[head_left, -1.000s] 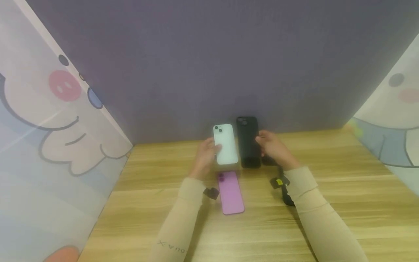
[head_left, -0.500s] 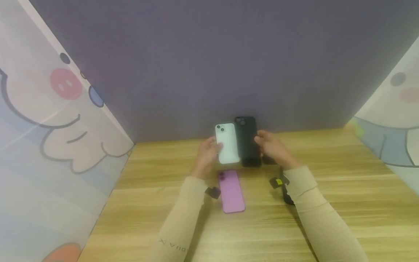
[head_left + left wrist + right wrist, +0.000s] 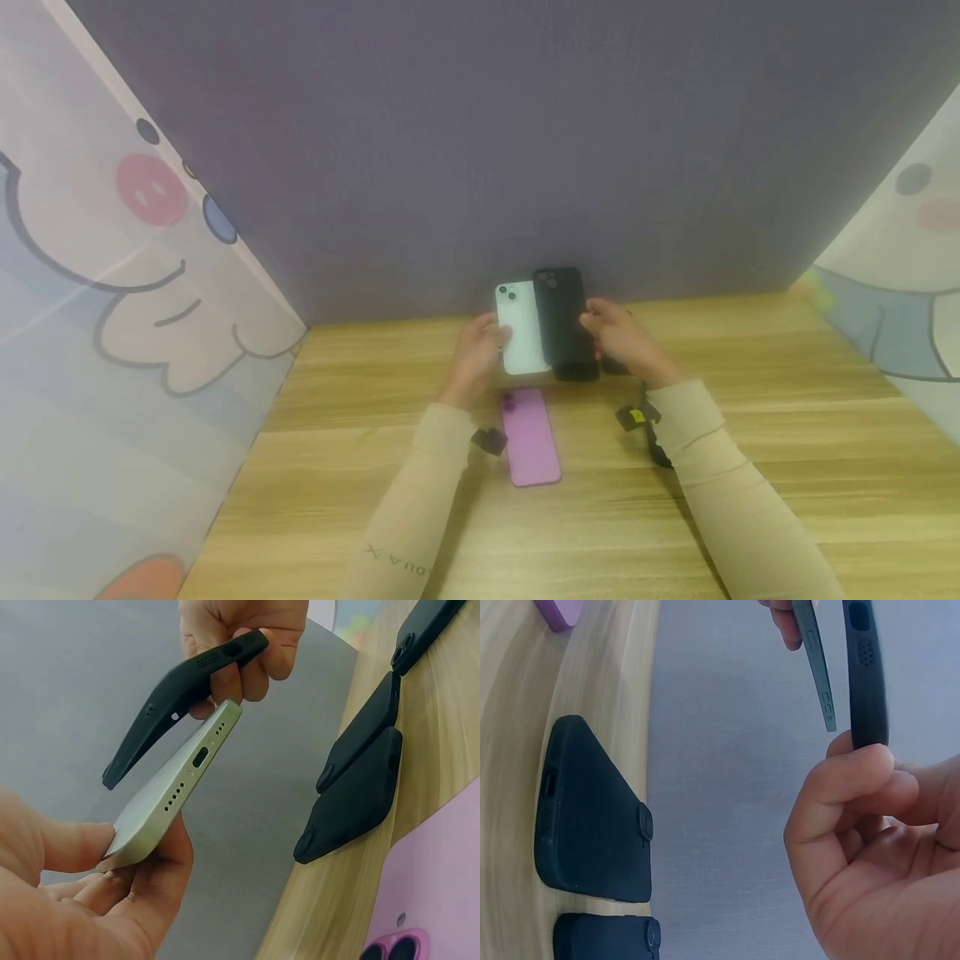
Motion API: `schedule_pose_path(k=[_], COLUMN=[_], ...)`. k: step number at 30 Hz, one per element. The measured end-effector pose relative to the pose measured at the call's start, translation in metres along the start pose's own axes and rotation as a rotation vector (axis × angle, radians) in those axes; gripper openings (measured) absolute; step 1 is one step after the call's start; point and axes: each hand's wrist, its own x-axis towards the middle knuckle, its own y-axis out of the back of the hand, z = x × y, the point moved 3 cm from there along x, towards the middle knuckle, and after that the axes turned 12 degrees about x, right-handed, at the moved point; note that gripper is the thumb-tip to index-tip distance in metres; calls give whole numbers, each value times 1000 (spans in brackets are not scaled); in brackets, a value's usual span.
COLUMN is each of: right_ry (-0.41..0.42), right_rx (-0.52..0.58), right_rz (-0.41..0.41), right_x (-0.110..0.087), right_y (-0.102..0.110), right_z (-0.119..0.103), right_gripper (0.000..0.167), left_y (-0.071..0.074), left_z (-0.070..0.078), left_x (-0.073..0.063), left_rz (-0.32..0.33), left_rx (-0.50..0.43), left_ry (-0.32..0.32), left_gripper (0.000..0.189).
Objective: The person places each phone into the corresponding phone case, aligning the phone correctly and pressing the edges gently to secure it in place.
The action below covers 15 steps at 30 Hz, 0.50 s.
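My left hand [image 3: 477,352] pinches a pale mint phone [image 3: 519,323] by its left edge, camera side up in the head view. Its bottom edge, with charging port and speaker holes, faces the left wrist camera. A black phone case [image 3: 562,317] is in my right hand [image 3: 621,335], thumb and fingers gripping its right edge. The case is held above the phone and overlaps the phone's right part in the head view. Seen from the left wrist, the case [image 3: 161,701] curves a little, with its far end apart from the phone's face.
A pink phone [image 3: 532,442] lies on the wooden table [image 3: 337,467], nearer to me than both hands. Several more black phone cases [image 3: 352,795] lie on the table, partly hidden by my right hand in the head view. A grey panel [image 3: 480,150] rises behind the table.
The black case has shifted left and the phone slightly right. The gap between them has closed in the head view, and the case now overlaps the phone.
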Motion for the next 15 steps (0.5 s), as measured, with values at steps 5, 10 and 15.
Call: schedule_pose_path(k=[5,10,15], right_ry=[-3,-23,-38], right_rx=[14,30,54], right_rz=[-2,-6,-19], right_x=[-1,-1,-1], right_y=[-1,-2,-4], right_z=[-2,0,1], right_gripper=[52,55,57], left_y=[-1,-4,-5], left_z=[1,2,4], left_x=[-1,-2,-3], left_rz=[-14,-37,-49], left_rx=[4,-25,-58], left_ry=[2,20,29], left_gripper=[55,53,50])
